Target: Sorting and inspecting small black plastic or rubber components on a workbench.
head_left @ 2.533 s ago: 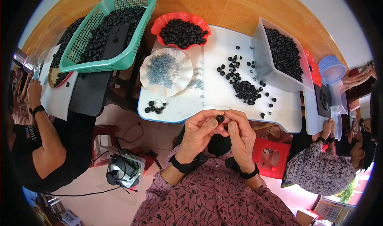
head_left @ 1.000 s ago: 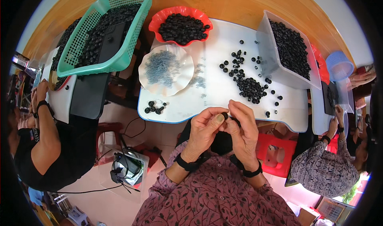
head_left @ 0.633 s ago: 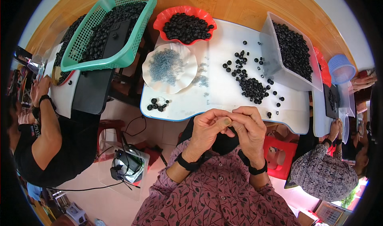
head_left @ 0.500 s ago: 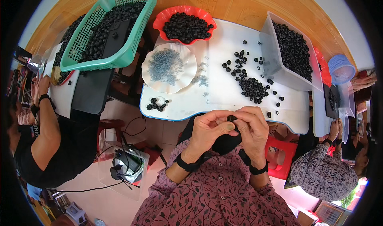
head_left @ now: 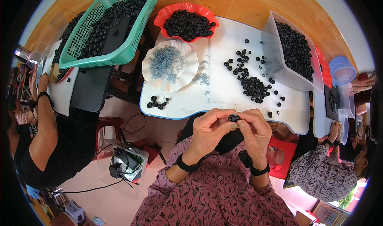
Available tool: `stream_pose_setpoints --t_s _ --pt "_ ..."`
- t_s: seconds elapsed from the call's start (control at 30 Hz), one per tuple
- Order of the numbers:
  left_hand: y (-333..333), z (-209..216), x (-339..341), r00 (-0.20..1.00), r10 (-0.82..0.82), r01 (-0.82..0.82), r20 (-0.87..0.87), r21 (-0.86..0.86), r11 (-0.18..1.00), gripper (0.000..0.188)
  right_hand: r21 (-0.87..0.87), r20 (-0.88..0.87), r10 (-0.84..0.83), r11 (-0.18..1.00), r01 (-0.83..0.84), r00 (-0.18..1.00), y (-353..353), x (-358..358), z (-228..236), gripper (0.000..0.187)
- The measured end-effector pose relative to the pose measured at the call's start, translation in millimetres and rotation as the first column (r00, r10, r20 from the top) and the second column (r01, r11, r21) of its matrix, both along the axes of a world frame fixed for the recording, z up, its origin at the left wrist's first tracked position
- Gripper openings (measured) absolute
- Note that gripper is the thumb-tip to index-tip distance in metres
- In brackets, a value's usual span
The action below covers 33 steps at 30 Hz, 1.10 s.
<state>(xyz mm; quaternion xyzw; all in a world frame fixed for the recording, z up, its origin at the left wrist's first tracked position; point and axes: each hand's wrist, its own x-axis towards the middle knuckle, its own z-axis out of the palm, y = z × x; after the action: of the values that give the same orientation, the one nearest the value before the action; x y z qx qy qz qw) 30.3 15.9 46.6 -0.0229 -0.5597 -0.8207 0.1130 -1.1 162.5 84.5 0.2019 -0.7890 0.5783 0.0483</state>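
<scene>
Just off the table's near edge, a small round black plastic part (head_left: pixel 233 118) is pinched between both of my hands. My left hand (head_left: pixel 211 129) grips it with thumb and forefinger from the left. From the right, my right hand (head_left: pixel 255 130) closes thumb and fingertips on its other side. Beyond my hands lies a loose pile of black parts (head_left: pixel 253 88) on the white table (head_left: pixel 223 34). A scalloped white plate (head_left: pixel 149 76) to the left bears many small translucent grey-blue pieces (head_left: pixel 165 62). A few black parts (head_left: pixel 157 103) sit in a cluster near the table's left front.
Behind the plate stands a red bowl (head_left: pixel 158 16) of black parts. A translucent bin (head_left: pixel 275 68) full of them is at the right. On the left, a green basket (head_left: pixel 101 61) holds more, with a black phone-like slab (head_left: pixel 115 34) on top. People sit at either side.
The black part has turned between my fingertips and shows more of its side now. My right fingers have shifted lower around it. The whole view has moved slightly.
</scene>
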Motion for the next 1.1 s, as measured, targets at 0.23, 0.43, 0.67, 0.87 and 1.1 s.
stream_pose_setpoints --t_s 0.23,0.43,0.67,0.87,1.1 --pt "2 4 2 0.995 -0.029 0.011 0.096 0.181 0.983 0.026 -0.004 0.028 0.01 1.0 -0.01 1.0 0 -2 0 0.014" --pt "0 2 2 0.999 -0.029 0.027 0.015 0.102 0.994 0.023 -0.021 0.052 0.016 1.0 -0.015 0.999 2 -4 -5 0.01" --pt "-3 5 2 1.0 -0.004 0.004 0.014 0.024 1.0 0.023 -0.067 0.134 0.021 0.998 -0.012 0.991 0 -1 -4 0.007" --pt "-5 3 2 1.0 0.015 -0.015 -0.008 -0.032 0.999 0.024 -0.071 0.203 0.04 0.997 -0.027 0.978 -2 1 1 0.013" --pt "-5 -4 2 0.999 0.006 -0.008 -0.037 -0.032 0.999 0.025 -0.041 0.214 0.029 0.999 -0.021 0.976 -3 0 -2 0.017"
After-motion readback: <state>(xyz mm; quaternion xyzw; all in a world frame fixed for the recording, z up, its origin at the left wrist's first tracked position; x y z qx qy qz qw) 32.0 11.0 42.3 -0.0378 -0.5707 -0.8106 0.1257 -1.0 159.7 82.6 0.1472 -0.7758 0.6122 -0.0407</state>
